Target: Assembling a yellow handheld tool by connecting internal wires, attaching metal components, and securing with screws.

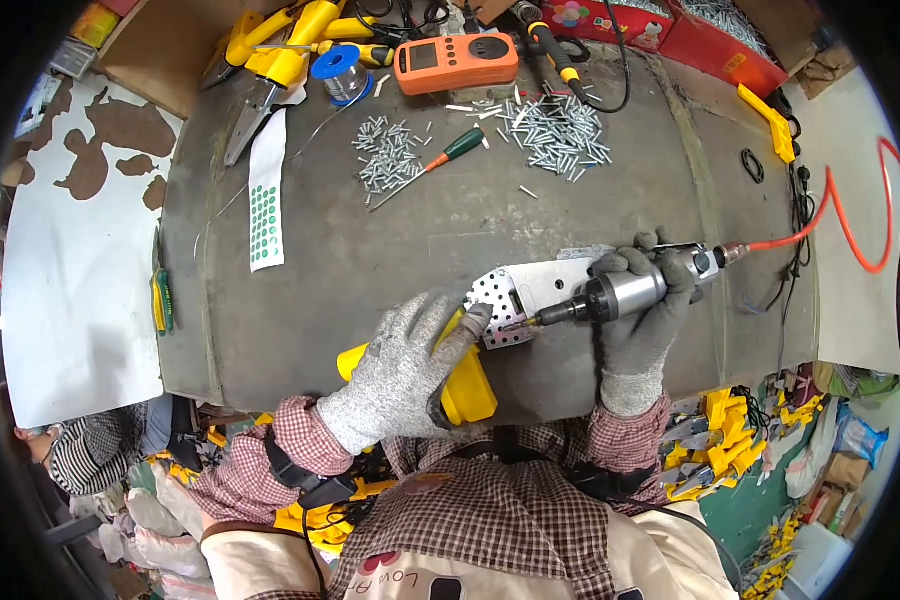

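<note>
My left hand (405,372), in a grey glove, grips a yellow plastic housing (467,388) at the bench's near edge, its fingertips pressing on a perforated silver metal plate (520,293) fixed to it. My right hand (638,320), also gloved, holds a silver pneumatic screwdriver (625,290) lying sideways. Its bit tip touches the plate's lower edge near my left fingertips. An orange coiled air hose (840,215) runs from the tool's rear to the right.
On the dark bench (370,270) lie two piles of small screws (560,130), a green-handled screwdriver (450,152), an orange multimeter (455,62), a blue solder spool (338,70), yellow pliers (270,60) and a white strip of green stickers (266,190). Yellow parts (715,445) are heaped lower right.
</note>
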The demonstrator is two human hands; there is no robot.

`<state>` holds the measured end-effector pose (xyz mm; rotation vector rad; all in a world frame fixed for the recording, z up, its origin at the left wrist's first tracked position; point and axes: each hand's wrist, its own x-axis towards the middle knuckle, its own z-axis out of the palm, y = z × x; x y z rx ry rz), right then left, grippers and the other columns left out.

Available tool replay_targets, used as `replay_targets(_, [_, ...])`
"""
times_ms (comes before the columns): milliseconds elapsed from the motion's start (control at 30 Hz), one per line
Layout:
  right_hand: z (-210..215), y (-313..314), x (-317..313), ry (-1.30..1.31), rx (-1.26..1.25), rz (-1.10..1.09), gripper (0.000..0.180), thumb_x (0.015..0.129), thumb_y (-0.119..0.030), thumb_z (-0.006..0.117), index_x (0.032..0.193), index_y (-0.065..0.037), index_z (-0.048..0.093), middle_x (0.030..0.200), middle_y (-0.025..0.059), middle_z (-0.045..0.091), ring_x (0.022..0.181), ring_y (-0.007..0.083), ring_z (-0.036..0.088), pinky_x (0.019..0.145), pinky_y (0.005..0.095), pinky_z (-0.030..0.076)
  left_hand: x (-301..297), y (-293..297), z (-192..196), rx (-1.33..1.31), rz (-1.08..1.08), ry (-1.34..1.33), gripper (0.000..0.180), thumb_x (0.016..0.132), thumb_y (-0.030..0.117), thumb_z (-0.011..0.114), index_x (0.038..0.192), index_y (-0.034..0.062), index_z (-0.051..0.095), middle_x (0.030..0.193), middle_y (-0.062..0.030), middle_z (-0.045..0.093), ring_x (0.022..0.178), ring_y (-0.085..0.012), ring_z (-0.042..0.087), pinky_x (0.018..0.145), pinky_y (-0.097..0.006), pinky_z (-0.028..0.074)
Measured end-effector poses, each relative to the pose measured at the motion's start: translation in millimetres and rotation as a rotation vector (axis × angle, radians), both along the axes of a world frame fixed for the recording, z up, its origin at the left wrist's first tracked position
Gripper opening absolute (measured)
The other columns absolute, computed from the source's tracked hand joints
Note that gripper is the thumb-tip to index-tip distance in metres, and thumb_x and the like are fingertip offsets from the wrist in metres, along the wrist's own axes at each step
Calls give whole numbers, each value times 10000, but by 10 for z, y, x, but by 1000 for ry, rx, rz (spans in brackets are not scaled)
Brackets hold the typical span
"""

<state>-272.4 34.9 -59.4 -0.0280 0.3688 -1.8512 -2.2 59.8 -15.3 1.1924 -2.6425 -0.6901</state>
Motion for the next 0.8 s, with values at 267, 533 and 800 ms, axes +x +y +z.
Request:
replay_targets(267, [20, -33, 41, -58, 4, 73, 341, 930, -96, 644, 1251, -57, 537, 1043, 112, 597, 835, 169, 592, 820, 383, 532, -84, -31, -8, -3, 4, 10, 1150, 500, 498, 921, 1456, 54, 461, 1477, -266, 401, 1365, -477, 401, 1111, -553, 340])
replay_targets(533, [213, -192, -194, 272, 122, 127, 286, 979, -265, 640, 1163, -73, 536, 980, 102, 605, 768, 156, 581, 713, 330, 539, -398, -111, 643, -93, -64, -310, 972, 651, 689, 794, 1254, -42, 579, 1350, -323, 503, 1327, -456, 439, 1113, -629, 290])
replay_targets(800, [362, -940, -1910, 2076, 495, 37, 429, 974, -402, 612, 1100, 7, 573, 974, 154, 675, 842, 303, 659, 759, 407, 523, 13, -547, 255, 439, 282, -44, 583, 1010, 564, 478, 1080, 21, 676, 811, -188, 691, 776, -276, 698, 665, -381, 531])
